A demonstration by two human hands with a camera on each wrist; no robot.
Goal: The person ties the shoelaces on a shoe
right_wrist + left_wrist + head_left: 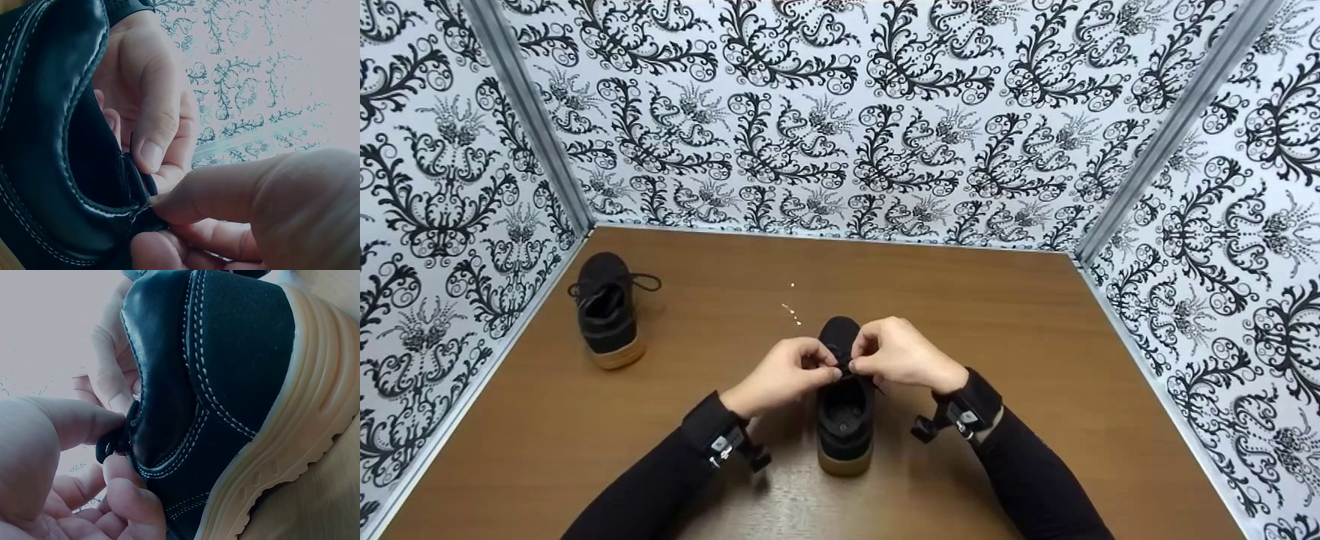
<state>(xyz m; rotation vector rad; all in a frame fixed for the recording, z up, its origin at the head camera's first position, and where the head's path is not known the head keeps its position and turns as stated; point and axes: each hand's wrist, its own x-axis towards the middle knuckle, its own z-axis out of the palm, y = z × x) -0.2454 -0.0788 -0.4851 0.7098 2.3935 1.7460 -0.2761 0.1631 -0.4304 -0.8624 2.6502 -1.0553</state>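
A black shoe [845,446] with a tan rubber sole and white stitching stands on the table, its toe pointing away and its heel towards me. Over its lacing, my left hand [789,376] pinches a black shoelace [115,439] between thumb and fingers, seen close up in the left wrist view. Just across from it, my right hand [906,358] also pinches the shoelace by the top of the shoe's opening. The fingertips of both hands nearly meet there. Much of the lacing is hidden behind the fingers.
A matching black shoe [606,319] stands at the table's left, a loop of its lace [646,282] sticking out to the right. Patterned panels [840,135] enclose the brown wooden table [997,300] at the back and both sides. Small light reflections show beyond the left hand.
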